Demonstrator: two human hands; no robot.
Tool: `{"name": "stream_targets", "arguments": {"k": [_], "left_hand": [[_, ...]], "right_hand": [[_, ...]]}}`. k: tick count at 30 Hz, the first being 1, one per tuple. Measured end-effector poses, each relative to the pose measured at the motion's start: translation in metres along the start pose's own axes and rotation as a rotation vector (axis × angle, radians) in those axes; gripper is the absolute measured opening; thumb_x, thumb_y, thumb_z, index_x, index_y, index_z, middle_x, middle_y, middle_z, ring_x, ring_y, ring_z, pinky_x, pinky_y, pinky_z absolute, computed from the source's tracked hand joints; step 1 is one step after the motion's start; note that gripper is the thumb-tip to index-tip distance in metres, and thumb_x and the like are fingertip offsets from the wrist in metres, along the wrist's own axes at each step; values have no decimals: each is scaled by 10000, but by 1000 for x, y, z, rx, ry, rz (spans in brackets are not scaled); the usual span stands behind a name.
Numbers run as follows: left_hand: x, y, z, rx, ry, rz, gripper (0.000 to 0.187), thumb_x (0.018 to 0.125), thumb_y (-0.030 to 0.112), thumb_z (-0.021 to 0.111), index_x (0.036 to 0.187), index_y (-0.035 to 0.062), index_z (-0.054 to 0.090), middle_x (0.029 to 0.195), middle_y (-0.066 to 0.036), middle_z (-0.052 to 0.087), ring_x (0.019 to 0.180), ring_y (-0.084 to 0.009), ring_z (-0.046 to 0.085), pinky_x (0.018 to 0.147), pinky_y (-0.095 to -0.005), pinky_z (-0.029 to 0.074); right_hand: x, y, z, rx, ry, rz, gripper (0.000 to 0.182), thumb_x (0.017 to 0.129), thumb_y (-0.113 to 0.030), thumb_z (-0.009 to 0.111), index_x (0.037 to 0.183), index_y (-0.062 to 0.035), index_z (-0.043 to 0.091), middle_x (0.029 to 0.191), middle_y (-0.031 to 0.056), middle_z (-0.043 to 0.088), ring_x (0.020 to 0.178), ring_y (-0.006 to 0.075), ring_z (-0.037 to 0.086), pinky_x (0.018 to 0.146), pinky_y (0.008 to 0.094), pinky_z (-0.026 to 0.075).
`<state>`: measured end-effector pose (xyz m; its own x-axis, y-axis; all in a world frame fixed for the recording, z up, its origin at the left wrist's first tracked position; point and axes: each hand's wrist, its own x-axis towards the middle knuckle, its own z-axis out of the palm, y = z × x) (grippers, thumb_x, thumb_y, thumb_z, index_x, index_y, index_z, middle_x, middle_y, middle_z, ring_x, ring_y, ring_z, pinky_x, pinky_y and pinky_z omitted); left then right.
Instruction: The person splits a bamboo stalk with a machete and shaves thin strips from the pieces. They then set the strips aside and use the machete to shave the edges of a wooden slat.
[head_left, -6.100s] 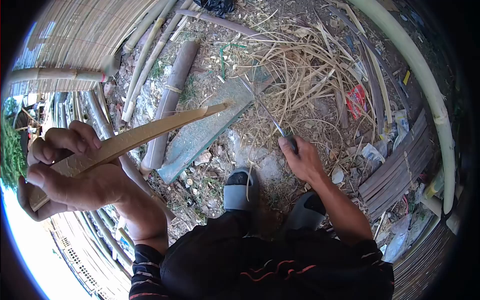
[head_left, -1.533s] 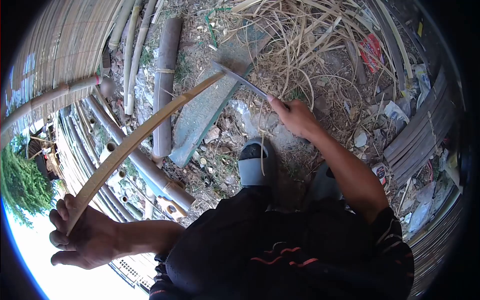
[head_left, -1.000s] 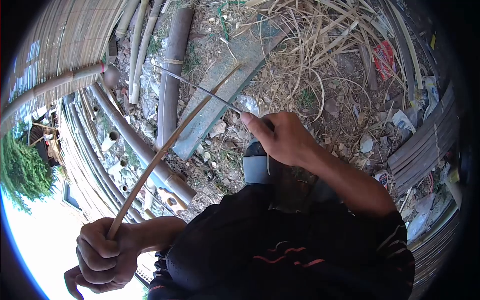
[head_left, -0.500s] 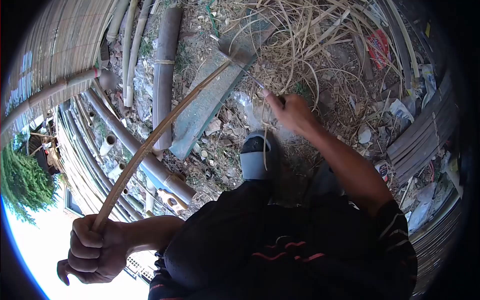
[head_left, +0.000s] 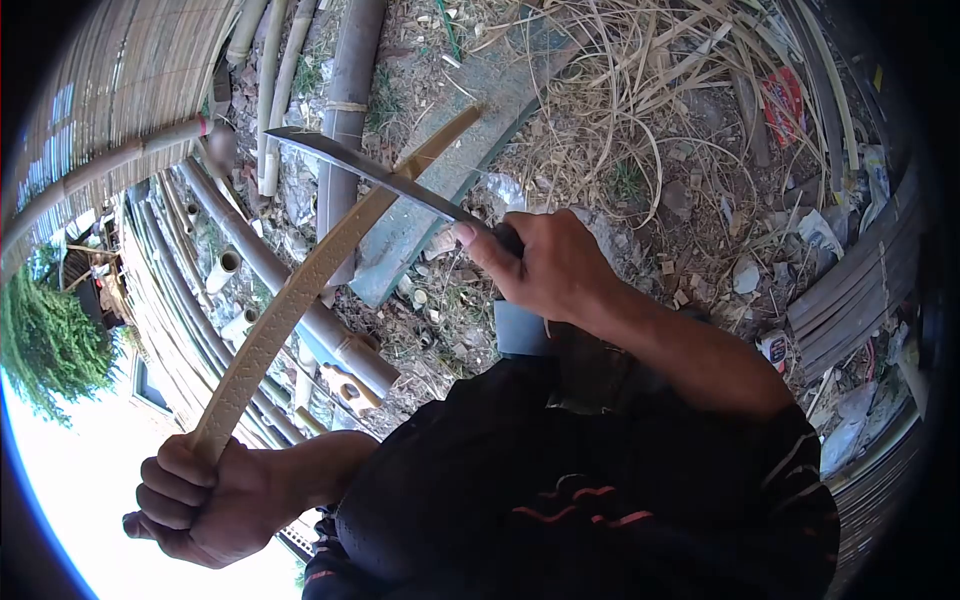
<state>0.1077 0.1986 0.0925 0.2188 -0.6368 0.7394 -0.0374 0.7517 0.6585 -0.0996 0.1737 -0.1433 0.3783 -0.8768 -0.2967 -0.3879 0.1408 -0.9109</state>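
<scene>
My left hand, at the lower left, is closed around the near end of a long split bamboo strip. The strip slants up and away, its far end over a greenish board on the ground. My right hand grips the dark handle of a long-bladed knife. The blade lies across the upper part of the strip, pointing left; whether it touches cannot be made out. Part of the handle is hidden inside my fingers.
Thick bamboo poles lie at the upper left, with a handsaw near one pole's end. Thin shavings cover the ground at the upper right. A bamboo screen stands on the left. A shoe shows below my right hand.
My right hand has come nearer to my body, and the knife blade has swung up and left across the strip. The strip has turned to show its broad face. My left hand keeps its grip.
</scene>
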Motion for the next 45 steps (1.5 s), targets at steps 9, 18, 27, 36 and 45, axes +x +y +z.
{"name": "stream_targets", "arguments": {"k": [9,18,27,36,45], "left_hand": [[7,-5,-4,68,50,26,163,958,81,416,822,141,350,561,67,201,487,-81,189,443,-239,173],[5,-6,-7,-6,90,-1,175,948,60,403,807,151,351,558,62,196,487,-81,185,446,-246,159],[13,-6,-22,80,168,20,156,945,60,394,817,145,367,548,57,161,478,-91,163,449,-258,153],[18,-38,-89,432,544,-27,148,1037,136,349,1084,49,460,591,24,214,494,-106,200,437,-256,239],[-121,-91,-298,977,1217,-811,520,1048,313,310,1330,-108,427,1144,-254,668,943,-339,676,725,-434,569]], "right_hand": [[-4,5,-6,-50,105,-29,688,949,-617,508,645,-17,648,438,134,544,405,317,612,419,441,503],[-5,33,2,-154,232,-184,693,956,-618,526,576,-41,580,405,77,471,359,234,539,372,381,426],[-11,95,6,-256,246,-96,732,943,-664,493,601,-27,605,444,96,525,395,275,567,429,451,468],[1,110,-25,-115,140,350,790,938,-709,453,664,5,652,481,131,544,471,280,601,513,448,499],[-39,146,-33,246,122,513,656,806,-700,690,711,-55,610,617,16,575,593,153,567,597,335,455]]}}
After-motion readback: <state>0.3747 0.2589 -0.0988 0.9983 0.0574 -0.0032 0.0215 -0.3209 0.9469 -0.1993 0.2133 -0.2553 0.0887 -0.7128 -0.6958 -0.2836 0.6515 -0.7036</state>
